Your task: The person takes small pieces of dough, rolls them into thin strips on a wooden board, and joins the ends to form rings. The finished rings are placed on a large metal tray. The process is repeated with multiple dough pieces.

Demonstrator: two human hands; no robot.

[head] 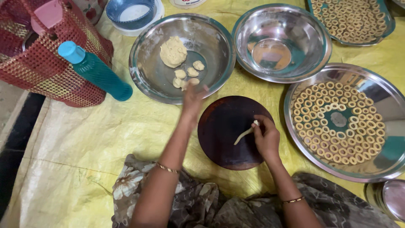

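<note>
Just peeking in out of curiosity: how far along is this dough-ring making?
Done: many rings fill the big steel plate and a far tray. In hand: the right hand holds a thin dough strand over the round board; the left hand reaches into the dough bowl. Left: a dough lump and small pieces.

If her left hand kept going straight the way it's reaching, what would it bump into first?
Probably the small dough pieces in the steel bowl: the left hand points up over its near rim, fingertips almost on them. The big dough lump lies farther on.
</note>
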